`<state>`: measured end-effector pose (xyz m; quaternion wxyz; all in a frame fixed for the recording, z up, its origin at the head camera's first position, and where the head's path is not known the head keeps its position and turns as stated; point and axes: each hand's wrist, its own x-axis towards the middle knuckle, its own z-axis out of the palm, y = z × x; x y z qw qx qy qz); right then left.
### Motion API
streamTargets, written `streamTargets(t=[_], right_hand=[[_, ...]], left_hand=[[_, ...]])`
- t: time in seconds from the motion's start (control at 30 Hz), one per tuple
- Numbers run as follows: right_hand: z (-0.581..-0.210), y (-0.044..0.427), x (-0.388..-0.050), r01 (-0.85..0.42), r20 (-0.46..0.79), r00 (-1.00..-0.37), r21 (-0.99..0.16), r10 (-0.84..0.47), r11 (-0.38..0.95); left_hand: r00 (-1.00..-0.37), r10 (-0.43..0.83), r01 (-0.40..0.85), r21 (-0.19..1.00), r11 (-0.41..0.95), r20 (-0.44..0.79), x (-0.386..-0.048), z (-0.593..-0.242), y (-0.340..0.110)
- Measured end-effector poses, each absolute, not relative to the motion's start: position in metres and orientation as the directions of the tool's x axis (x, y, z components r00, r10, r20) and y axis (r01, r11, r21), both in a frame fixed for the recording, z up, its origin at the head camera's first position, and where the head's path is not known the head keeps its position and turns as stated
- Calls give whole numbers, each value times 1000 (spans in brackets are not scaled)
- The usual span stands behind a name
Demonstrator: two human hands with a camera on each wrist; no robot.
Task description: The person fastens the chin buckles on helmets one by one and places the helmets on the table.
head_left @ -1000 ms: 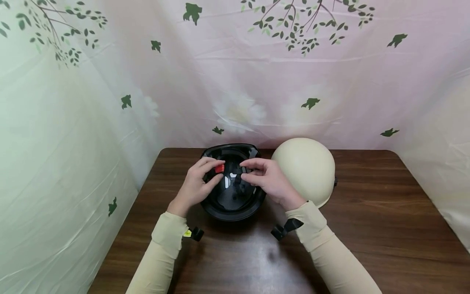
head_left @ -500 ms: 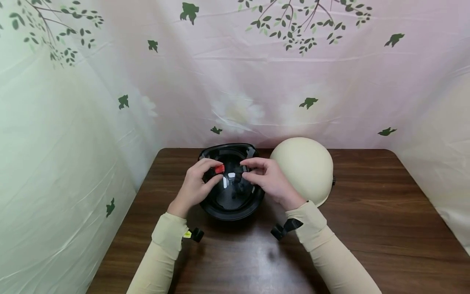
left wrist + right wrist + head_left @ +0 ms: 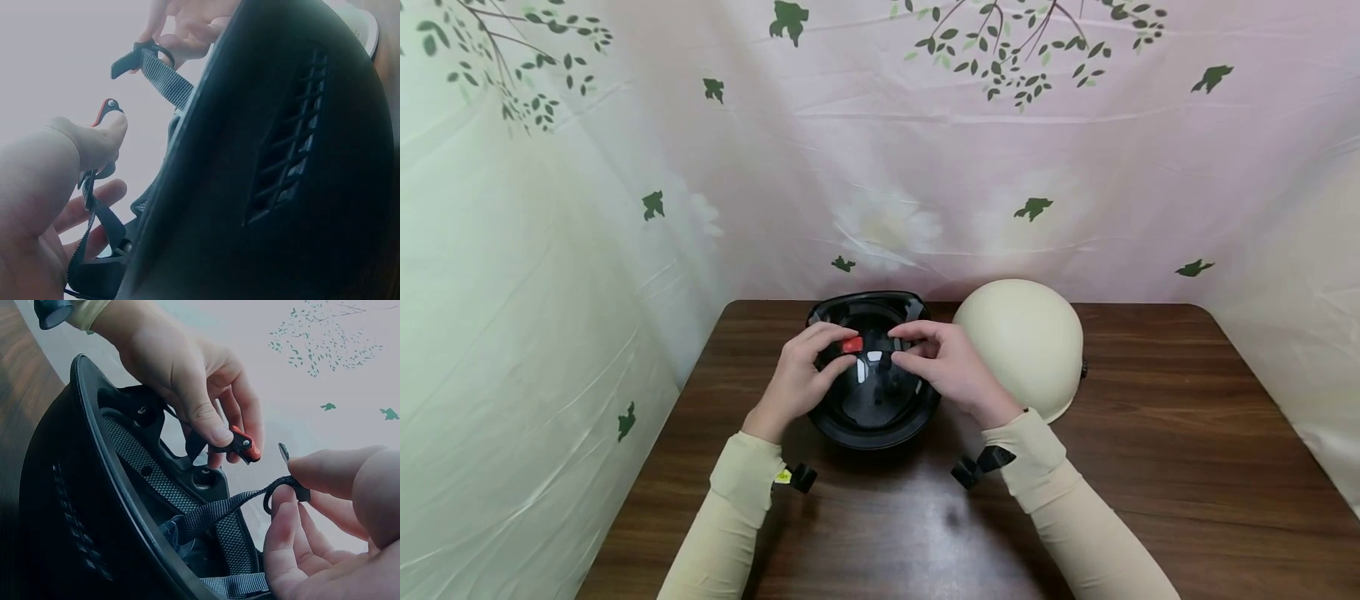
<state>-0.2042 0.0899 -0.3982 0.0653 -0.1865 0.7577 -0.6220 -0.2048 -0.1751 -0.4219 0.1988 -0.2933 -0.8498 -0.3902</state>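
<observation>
Closest to me on the head feed, two cream sleeves run toward the black helmet, cut off by the lower edge. Just short of the helmet, wrist cameras jut from both cuffs. Over the helmet's left side, the left hand pinches a red buckle between thumb and fingers; on the left wrist feed the thumb hides most of it. Over the helmet's right side, the right hand pinches a black clip on a strap, its body partly covered by fingertips. Buckle and clip point at each other across the helmet, apart. The helmet rests upside down on the table, hollow up, long axis apparently running away from the wearer; inside I see lining, straps and pale patches, labels or glare, I cannot tell. Right of it stands a cream helmet, dome up, its near left side hidden by the right hand. Beyond the black helmet hangs a leaf-print cloth.
</observation>
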Motion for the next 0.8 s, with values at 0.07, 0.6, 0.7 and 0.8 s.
streamTargets(t=[0.07, 0.6, 0.7, 0.8], right_hand=[[-399, 89, -205, -209, 136, -921, -963, -366, 168], [-395, 80, -206, -280, 161, -918, -910, -362, 304], [-396, 78, -207, -295, 173, -916, -901, -361, 317], [-396, 76, -206, -308, 182, -915, -891, -360, 334]], left_hand=[[-751, 342, 651, 549, 524, 565, -205, -422, -175], [-743, 369, 664, 541, 516, 559, -205, -421, -175], [-740, 373, 667, 540, 513, 560, -205, -420, -175], [-742, 375, 665, 543, 513, 555, -205, -420, -175]])
